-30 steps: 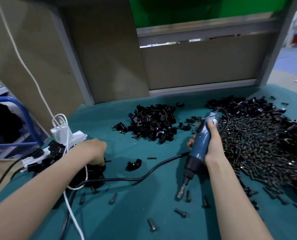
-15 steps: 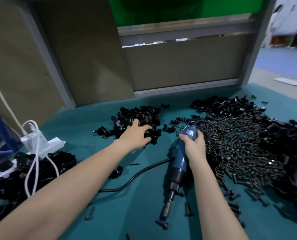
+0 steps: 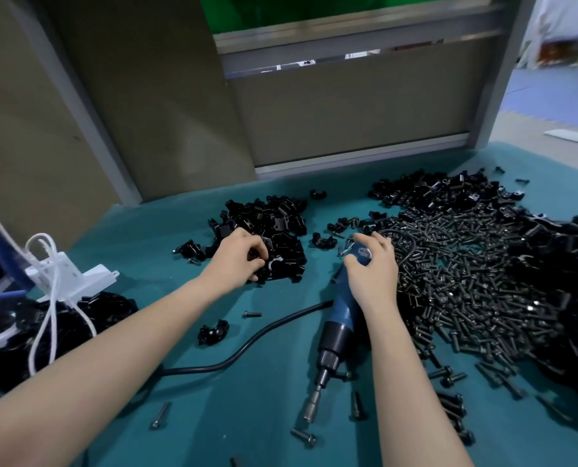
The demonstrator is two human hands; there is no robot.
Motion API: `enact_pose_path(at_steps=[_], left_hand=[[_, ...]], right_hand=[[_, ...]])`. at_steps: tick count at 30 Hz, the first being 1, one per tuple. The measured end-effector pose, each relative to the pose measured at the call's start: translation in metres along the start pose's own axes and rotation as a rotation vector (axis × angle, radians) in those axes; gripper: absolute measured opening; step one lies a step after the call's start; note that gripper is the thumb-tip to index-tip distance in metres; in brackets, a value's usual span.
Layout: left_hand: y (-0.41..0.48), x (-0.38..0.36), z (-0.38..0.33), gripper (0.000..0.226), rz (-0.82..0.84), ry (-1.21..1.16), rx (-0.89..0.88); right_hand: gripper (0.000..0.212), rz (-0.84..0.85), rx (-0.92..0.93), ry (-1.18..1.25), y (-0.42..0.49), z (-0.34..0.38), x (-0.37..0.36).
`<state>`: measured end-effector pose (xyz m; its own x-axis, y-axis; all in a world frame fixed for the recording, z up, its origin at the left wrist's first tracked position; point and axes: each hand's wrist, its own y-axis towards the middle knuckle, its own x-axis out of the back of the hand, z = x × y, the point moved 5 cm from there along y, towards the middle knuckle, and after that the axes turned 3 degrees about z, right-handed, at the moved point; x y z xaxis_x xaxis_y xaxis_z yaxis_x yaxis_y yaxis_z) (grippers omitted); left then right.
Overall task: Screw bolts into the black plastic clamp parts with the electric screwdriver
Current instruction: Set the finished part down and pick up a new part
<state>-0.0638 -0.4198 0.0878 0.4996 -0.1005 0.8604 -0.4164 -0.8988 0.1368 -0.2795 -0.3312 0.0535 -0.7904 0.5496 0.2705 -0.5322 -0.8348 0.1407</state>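
Teal matting [image 3: 166,237] covers the table. The left hand [image 3: 237,262] is curled tight at the near edge of a pile of black clamp parts [image 3: 274,224], thumb and fingertips closed around 1 clamp part [image 3: 271,264] that is still among the others. The right hand [image 3: 375,269] is wrapped round the upper body of the electric screwdriver [image 3: 341,315], fingers folded over its top end, with no gap between palm and casing. The tool slants toward the person, its smooth blue shell narrowing into a black collar and then a dull metal bit holder low over the matting. I cannot tell whether the tip touches the surface. A glossy black cord [image 3: 247,345] curves away from the handle across the matting to the left.

Just right of the right hand spreads a wide heap of bolts [image 3: 466,278], dark, short and threaded, lying in every direction, with several strays around the bit. Behind the heap lies a second mound of clamp pieces [image 3: 449,193], angular and shiny. 1 curved clamp half [image 3: 213,332] sits alone between the forearms, and 1 loose bolt [image 3: 252,314] lies beside it. At far left a white plastic power strip [image 3: 78,278] with a looped white cable [image 3: 46,308] rests on more black parts [image 3: 108,308].
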Motion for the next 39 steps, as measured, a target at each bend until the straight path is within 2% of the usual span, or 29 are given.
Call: enact_pose_path(at_steps=[4, 8, 10, 14, 17, 20, 23, 26, 28, 31, 36, 39], left_hand=[[-0.004, 0.013, -0.007, 0.016, -0.162, 0.006, -0.086], [-0.007, 0.032, -0.031, 0.014, -0.327, -0.130, -0.173], [-0.008, 0.040, -0.051, 0.012, -0.368, -0.211, -0.240], [-0.007, 0.037, -0.099, 0.013, -0.352, -0.301, -0.320], [-0.003, 0.022, -0.136, 0.017, -0.289, -0.421, -0.326], [0.010, 0.000, -0.171, 0.014, -0.155, -0.489, -0.353], [0.043, -0.024, -0.188, 0.009, -0.070, -0.622, -0.303], [0.093, -0.054, -0.187, 0.011, -0.038, -0.385, -0.203], [0.127, -0.077, -0.179, 0.018, 0.039, -0.243, -0.129], [0.165, -0.106, -0.177, 0.024, 0.186, -0.127, -0.123], [0.197, -0.147, -0.202, 0.031, 0.375, -0.009, -0.240], [0.208, -0.162, -0.207, 0.035, 0.357, 0.086, -0.292]], right_hand=[[0.030, -0.041, 0.029, 0.018, -0.002, 0.004, 0.001], [0.018, -0.083, 0.189, 0.250, -0.007, 0.021, 0.007], [0.016, -0.002, 0.191, 0.415, -0.009, 0.029, 0.006], [0.028, 0.298, 0.066, 0.722, -0.011, 0.037, -0.003], [0.023, 0.374, 0.082, 0.867, -0.011, 0.044, 0.000], [0.021, 0.259, 0.088, 1.041, -0.005, 0.042, 0.020], [0.011, 0.104, -0.019, 1.107, 0.001, 0.023, 0.047], [0.020, -0.037, -0.155, 1.296, 0.003, -0.003, 0.071], [0.027, -0.152, -0.248, 1.531, 0.002, -0.017, 0.083], [0.028, -0.268, -0.303, 1.784, 0.002, -0.028, 0.093], [0.028, -0.278, -0.328, 1.808, 0.007, -0.032, 0.093], [0.027, -0.257, -0.320, 1.796, 0.010, -0.033, 0.091]])
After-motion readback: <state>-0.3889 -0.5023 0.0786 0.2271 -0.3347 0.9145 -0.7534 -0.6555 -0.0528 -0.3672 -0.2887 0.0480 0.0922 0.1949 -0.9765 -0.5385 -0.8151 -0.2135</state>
